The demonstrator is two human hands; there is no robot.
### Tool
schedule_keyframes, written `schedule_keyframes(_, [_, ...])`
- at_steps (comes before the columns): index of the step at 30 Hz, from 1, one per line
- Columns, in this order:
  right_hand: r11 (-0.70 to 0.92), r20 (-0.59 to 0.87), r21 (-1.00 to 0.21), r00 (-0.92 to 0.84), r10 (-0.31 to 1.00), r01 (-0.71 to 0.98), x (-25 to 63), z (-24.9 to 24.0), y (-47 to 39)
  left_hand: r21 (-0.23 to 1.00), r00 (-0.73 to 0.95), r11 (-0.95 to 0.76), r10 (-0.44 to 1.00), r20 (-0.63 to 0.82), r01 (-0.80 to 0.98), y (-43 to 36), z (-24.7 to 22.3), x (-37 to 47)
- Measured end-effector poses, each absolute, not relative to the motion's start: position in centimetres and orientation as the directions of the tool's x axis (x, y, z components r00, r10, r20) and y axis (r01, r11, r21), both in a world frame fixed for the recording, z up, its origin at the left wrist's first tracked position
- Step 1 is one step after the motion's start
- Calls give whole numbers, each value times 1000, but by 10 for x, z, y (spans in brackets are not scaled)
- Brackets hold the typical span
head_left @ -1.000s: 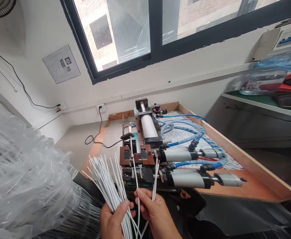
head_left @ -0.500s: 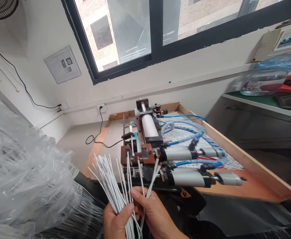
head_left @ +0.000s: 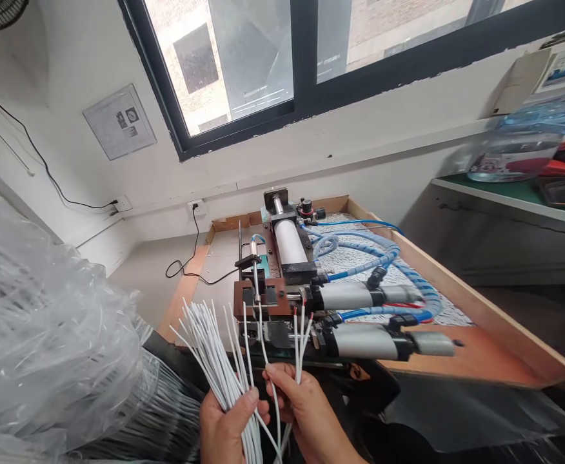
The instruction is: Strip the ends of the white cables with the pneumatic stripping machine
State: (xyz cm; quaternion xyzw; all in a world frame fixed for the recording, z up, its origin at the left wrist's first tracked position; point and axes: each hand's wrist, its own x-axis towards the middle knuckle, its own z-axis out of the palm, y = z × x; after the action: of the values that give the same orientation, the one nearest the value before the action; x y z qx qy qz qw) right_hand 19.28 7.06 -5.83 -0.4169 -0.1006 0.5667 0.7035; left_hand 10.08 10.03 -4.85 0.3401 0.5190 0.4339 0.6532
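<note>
My left hand [head_left: 231,425] is closed around a thick bundle of thin white cables [head_left: 217,361], their ends fanned up and to the left. Close beside it, my right hand [head_left: 306,409] pinches a single white cable [head_left: 264,341] between thumb and fingers. That cable's upper end reaches the front of a pneumatic machine [head_left: 273,293], by its brown block; whether the tip is inside cannot be made out. Several more white cables [head_left: 298,348] stand up from my right hand, held apart from the bundle, with reddish tips showing.
The machine sits in a wooden-edged tray [head_left: 456,303] strewn with white scraps. Blue air hoses [head_left: 379,251] loop behind its cylinders. Plastic-wrapped cable bundles [head_left: 45,335] fill the left. A green shelf [head_left: 500,193] at right carries a clear plastic jar [head_left: 515,151].
Another cable has joined the red-tipped ones in my right hand. A different single cable is now pinched, its tip at the machine. The end pieces of the machine's cylinders have shifted left.
</note>
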Motion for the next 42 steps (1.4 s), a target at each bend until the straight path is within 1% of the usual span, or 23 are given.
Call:
schedule_keyframes(3, [-28, -263, -682, 209, 942, -731, 191, -56, 74, 894, 135, 387, 921, -365, -223, 100, -48, 101])
schedule_keyframes(5, [-39, -224, -697, 165, 960, -716, 189, -56, 74, 892, 177, 382, 921, -346, -242, 100, -48, 100])
schedule_keyframes(6, [-24, -214, -716, 187, 959, -698, 188, -56, 73, 892, 196, 376, 922, -333, -250, 101, -48, 99])
schedule_keyframes(10, [42, -235, -793, 368, 900, -608, 186, -59, 69, 901, 213, 357, 927, -308, -247, 104, -49, 96])
schedule_keyframes(12, [54, -258, -794, 416, 872, -605, 187, -61, 67, 899, 192, 374, 923, -335, -229, 106, -49, 95])
schedule_keyframes(14, [69, -285, -768, 436, 854, -637, 188, -62, 68, 891, 160, 399, 915, -370, -219, 107, -49, 95])
schedule_keyframes(17, [63, -342, -714, 426, 838, -697, 191, -63, 72, 884, 128, 414, 910, -394, -219, 107, -47, 97])
schedule_keyframes(20, [60, -352, -697, 414, 839, -715, 193, -60, 75, 892, 107, 401, 916, -387, -210, 107, -46, 98])
schedule_keyframes(23, [28, -311, -713, 352, 883, -701, 194, -57, 74, 898, 89, 383, 924, -373, -217, 107, -46, 97])
schedule_keyframes(25, [-23, -277, -739, 273, 921, -673, 193, -58, 71, 901, 114, 359, 933, -341, -241, 108, -45, 96])
schedule_keyframes(27, [-61, -253, -787, 231, 939, -614, 190, -59, 67, 909, 157, 319, 946, -285, -267, 108, -43, 95])
schedule_keyframes(30, [-69, -242, -838, 256, 936, -541, 186, -62, 62, 923, 205, 268, 955, -216, -275, 107, -39, 95])
schedule_keyframes(34, [-22, -257, -845, 368, 894, -535, 183, -63, 60, 932, 234, 262, 951, -204, -252, 109, -39, 95])
schedule_keyframes(37, [20, -270, -839, 448, 852, -544, 183, -64, 59, 939, 216, 256, 954, -208, -229, 112, -40, 94])
schedule_keyframes(42, [-18, -353, -799, 445, 823, -601, 184, -72, 55, 947, 151, 252, 963, -224, -198, 116, -39, 94])
